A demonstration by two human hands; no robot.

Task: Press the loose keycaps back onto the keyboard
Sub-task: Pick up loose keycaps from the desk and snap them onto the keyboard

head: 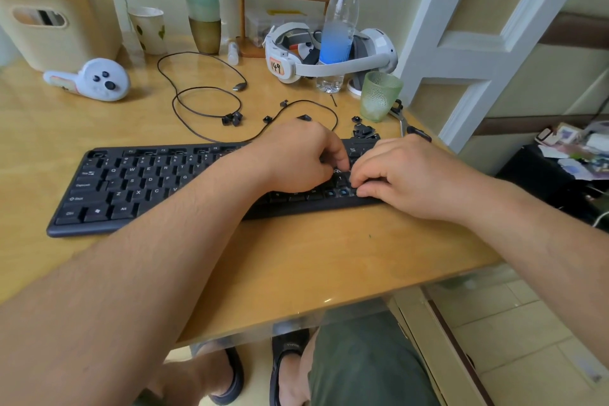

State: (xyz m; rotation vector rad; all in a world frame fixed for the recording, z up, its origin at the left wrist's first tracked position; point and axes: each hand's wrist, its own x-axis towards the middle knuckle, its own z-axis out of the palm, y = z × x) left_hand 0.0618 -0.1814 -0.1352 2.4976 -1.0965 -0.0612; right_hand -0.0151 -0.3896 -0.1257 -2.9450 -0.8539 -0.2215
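- Head view: both hands sit over the right end of the black plastic keyboard (138, 188); left hand (296, 158) and right hand (408, 178) have curled fingers pressing down, and whether either pinches a keycap I cannot tell.
- Small black loose keycaps (232, 119) lie beyond the left hand's knuckles.
- Risk: a tilted cap could jam or snap its stem; bare sockets show beneath the right fingertips.
- Beyond the right hand, the ribbed green glass tumbler (379, 99) looks empty; the clear plastic bottle (339, 26) holds little water.

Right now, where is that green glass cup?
In the head view, the green glass cup stands upright at the desk's far right, just in front of the water bottle and beyond the keyboard's right end.
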